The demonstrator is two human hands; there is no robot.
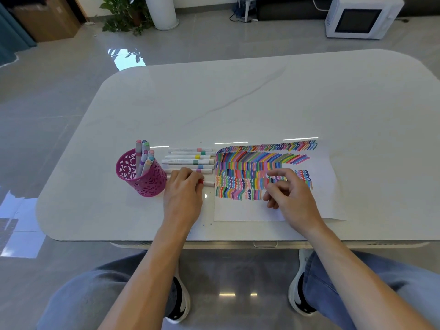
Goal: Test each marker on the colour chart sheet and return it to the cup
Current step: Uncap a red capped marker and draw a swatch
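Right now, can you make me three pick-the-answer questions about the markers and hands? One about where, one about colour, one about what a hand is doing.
1. Where is the cup?
A. left of the sheet
B. on the sheet
C. on the floor

2. What colour is the cup?
A. blue
B. pink
C. yellow

3. What is the left hand doing?
A. resting in the lap
B. reaching into the cup
C. touching a red-banded marker

Answers: 1 A, the marker row lies between it and the sheet. 2 B, its cut-out wall is pink. 3 C, its fingers are on that marker on the table.
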